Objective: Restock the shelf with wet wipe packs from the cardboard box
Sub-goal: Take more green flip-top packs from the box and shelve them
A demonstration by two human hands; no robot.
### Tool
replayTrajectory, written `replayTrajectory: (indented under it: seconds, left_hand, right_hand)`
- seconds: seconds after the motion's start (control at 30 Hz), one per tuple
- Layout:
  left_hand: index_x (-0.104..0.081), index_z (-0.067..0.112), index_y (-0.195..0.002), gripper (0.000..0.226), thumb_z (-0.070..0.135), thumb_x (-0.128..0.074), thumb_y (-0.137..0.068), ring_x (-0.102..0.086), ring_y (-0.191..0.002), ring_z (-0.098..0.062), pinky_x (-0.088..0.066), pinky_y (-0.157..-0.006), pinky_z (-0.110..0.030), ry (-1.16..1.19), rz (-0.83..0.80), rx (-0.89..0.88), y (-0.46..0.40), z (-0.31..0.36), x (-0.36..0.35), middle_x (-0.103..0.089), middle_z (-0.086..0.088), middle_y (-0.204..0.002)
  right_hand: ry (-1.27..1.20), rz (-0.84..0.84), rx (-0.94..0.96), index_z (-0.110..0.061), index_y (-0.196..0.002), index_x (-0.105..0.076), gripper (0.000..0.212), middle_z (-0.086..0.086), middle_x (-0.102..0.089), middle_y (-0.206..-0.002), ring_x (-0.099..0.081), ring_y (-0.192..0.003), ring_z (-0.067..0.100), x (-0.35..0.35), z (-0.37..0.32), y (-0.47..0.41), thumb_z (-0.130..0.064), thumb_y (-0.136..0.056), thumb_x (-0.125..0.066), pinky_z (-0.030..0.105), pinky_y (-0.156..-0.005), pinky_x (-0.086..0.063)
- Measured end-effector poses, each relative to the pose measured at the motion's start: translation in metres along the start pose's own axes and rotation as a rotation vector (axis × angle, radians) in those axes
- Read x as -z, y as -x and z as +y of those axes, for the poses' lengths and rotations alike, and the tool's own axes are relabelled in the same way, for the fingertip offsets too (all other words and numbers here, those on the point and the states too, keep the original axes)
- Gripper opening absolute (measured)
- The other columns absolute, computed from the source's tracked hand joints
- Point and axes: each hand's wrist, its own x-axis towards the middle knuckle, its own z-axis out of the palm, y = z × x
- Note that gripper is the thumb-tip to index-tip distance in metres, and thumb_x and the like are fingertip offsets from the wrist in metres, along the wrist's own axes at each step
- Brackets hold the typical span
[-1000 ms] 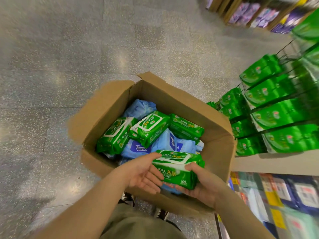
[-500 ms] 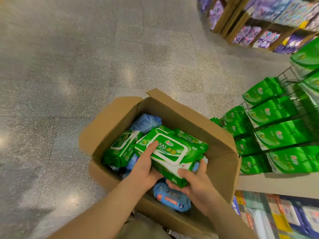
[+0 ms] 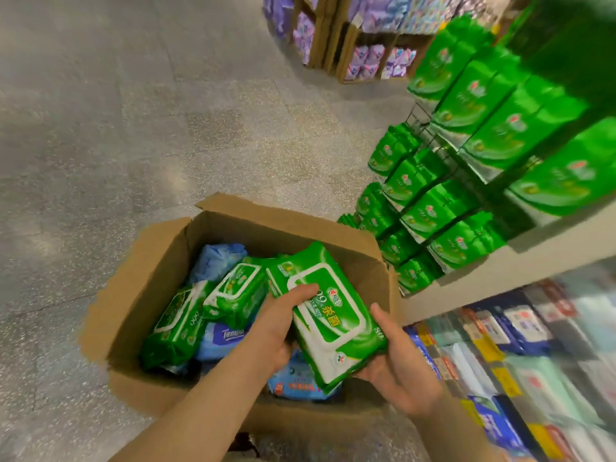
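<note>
An open cardboard box stands on the floor, holding several green wet wipe packs and blue packs. Above the box I hold a green wet wipe pack with a white lid flap, label up. My left hand grips its left edge, thumb on top. My right hand cups its lower right corner from below. The shelf to the right carries rows of green packs.
A lower shelf tier at the right shows blue, white and yellow packets, blurred. Wooden racks with purple packs stand at the back. Grey speckled floor stretches left and ahead.
Both hands lifted the green pack out of the box and turned its lid face up, moving it right. My view rose toward the shelf.
</note>
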Motion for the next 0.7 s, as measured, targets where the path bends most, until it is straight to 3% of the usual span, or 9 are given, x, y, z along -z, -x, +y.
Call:
replayTrajectory:
  seconds: [0.07, 0.2, 0.27, 0.37, 0.5, 0.6, 0.7]
  left_hand:
    - [-0.068, 0.010, -0.128, 0.061, 0.021, -0.082, -0.070, -0.076, -0.097, -0.033, -0.061, -0.082, -0.043, -0.072, -0.074, -0.012, 0.009, -0.013, -0.028, -0.077, -0.015, -0.110]
    - [-0.064, 0.010, -0.131, 0.076, 0.022, -0.085, -0.060, -0.076, -0.099, -0.036, -0.061, -0.088, -0.051, -0.185, -0.150, -0.056, 0.023, -0.043, -0.080, -0.077, -0.016, -0.111]
    - [-0.063, 0.010, -0.132, 0.070, 0.019, -0.084, -0.065, -0.076, -0.098, -0.036, -0.062, -0.084, -0.049, -0.226, -0.176, -0.058, 0.034, -0.068, -0.113, -0.077, -0.016, -0.110]
    - [-0.064, 0.012, -0.131, 0.056, 0.013, -0.080, -0.077, -0.077, -0.095, -0.034, -0.063, -0.075, -0.043, -0.277, -0.236, -0.063, 0.054, -0.117, -0.164, -0.078, -0.015, -0.109]
    - [-0.069, 0.009, -0.123, 0.048, 0.010, -0.079, -0.076, -0.077, -0.090, -0.035, -0.064, -0.070, -0.045, -0.329, -0.326, -0.035, 0.087, -0.191, -0.227, -0.077, -0.020, -0.106]
    - [-0.066, 0.005, -0.129, 0.063, 0.020, -0.081, -0.069, -0.073, -0.103, -0.043, -0.058, -0.090, -0.059, -0.401, -0.384, 0.039, 0.112, -0.245, -0.271, -0.074, -0.026, -0.114]
    - [-0.072, 0.006, -0.122, 0.049, 0.029, -0.073, -0.079, -0.072, -0.108, -0.039, -0.056, -0.095, -0.051, -0.440, -0.472, 0.110, 0.136, -0.290, -0.311, -0.074, -0.023, -0.115]
  right_hand:
    - [-0.082, -0.008, 0.063, -0.015, -0.143, -0.057, 0.067, 0.012, -0.067, -0.135, -0.062, -0.128, 0.034, 0.024, 0.003, 0.024, -0.054, -0.089, -0.058, 0.064, -0.115, -0.037]
    - [-0.318, -0.104, 0.175, -0.011, -0.140, -0.062, 0.094, 0.017, -0.060, -0.143, -0.057, -0.133, 0.040, 0.067, 0.011, 0.073, -0.057, -0.062, -0.091, 0.065, -0.118, -0.029]
    - [-0.474, -0.089, 0.235, -0.009, -0.142, -0.060, 0.103, 0.021, -0.059, -0.144, -0.056, -0.132, 0.043, 0.096, 0.018, 0.099, -0.056, -0.057, -0.094, 0.066, -0.119, -0.028]
    - [-0.646, -0.159, 0.373, -0.007, -0.141, -0.061, 0.091, 0.022, -0.057, -0.145, -0.056, -0.132, 0.044, 0.134, 0.030, 0.143, -0.049, -0.066, -0.091, 0.062, -0.119, -0.032]
    - [-0.620, 0.062, 0.447, -0.013, -0.139, -0.061, 0.115, 0.018, -0.066, -0.135, -0.066, -0.120, 0.040, 0.192, 0.045, 0.192, -0.041, -0.037, -0.104, 0.063, -0.104, -0.047]
    - [-0.609, 0.187, 0.530, -0.017, -0.140, -0.060, 0.100, 0.015, -0.069, -0.132, -0.069, -0.116, 0.039, 0.242, 0.056, 0.228, -0.045, -0.052, -0.100, 0.056, -0.082, -0.060]
    - [-0.672, 0.305, 0.621, -0.014, -0.138, -0.060, 0.059, 0.015, -0.071, -0.127, -0.069, -0.114, 0.039, 0.294, 0.071, 0.266, -0.034, -0.084, -0.071, 0.051, -0.083, -0.055]
